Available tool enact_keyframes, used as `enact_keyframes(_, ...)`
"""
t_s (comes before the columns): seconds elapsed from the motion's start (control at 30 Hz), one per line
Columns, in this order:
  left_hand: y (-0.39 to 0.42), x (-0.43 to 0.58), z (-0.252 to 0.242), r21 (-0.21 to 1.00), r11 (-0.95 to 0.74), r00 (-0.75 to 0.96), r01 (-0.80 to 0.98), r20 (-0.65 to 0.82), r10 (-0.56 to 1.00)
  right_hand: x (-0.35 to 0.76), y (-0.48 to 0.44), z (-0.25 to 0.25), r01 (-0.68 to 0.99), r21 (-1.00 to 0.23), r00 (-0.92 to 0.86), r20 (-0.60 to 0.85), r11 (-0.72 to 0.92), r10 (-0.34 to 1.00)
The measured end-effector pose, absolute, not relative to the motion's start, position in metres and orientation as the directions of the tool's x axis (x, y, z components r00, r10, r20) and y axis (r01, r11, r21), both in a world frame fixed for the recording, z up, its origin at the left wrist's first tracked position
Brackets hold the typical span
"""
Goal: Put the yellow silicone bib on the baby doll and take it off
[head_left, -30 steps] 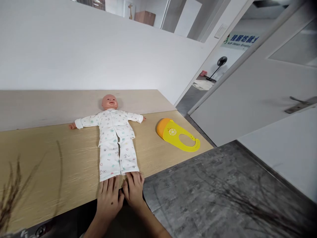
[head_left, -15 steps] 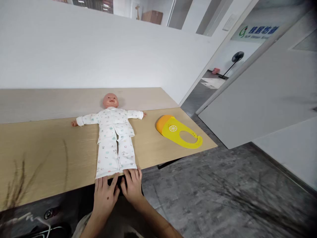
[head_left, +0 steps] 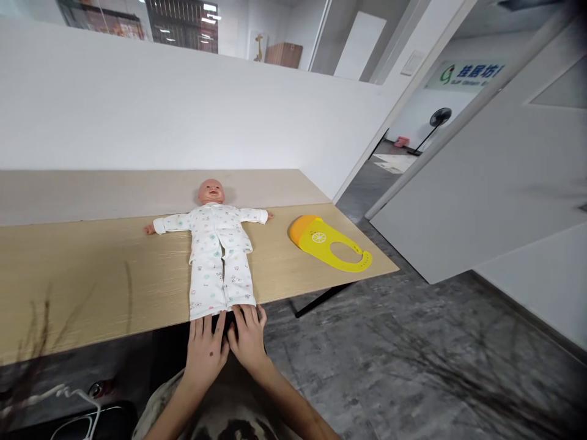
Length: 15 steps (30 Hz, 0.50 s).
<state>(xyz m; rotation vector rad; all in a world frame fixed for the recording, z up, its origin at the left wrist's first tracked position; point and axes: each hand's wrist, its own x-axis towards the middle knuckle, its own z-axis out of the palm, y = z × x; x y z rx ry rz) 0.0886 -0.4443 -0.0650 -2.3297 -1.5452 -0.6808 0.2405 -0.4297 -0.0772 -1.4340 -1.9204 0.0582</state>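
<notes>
A baby doll (head_left: 211, 193) lies face up on the wooden table (head_left: 114, 275), arms spread to both sides. It wears a white patterned shirt (head_left: 215, 226) and matching trousers (head_left: 208, 278), whose leg ends reach the table's front edge. My left hand (head_left: 206, 349) rests at the hem of the leg on the left, fingers stretched out and apart. At the other hem lies my right hand (head_left: 248, 339), its fingers likewise extended. Both sets of fingertips touch the cloth or the edge. To the doll's right is a yellow bib (head_left: 321, 239) with an orange pocket.
A white wall (head_left: 183, 116) with a window above stands behind the table. On the right are a grey door (head_left: 486, 183) and a doorway with a standing fan (head_left: 440, 117) beyond. White cables (head_left: 68, 391) hang at the lower left.
The camera view has tilted slightly upward and shifted. My hands stay at the trouser hems with fingers extended; the doll and bib lie as before.
</notes>
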Motion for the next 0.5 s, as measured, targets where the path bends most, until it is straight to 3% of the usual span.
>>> enact_keyframes(0.5, -0.455, 0.098, -0.070, 0.081, -0.423, 0.312, 0.903, 0.554, 0.772, 0.249, -0.435, -0.079, 0.812, -0.393, -0.168, 0.550, 0.431, 0.818)
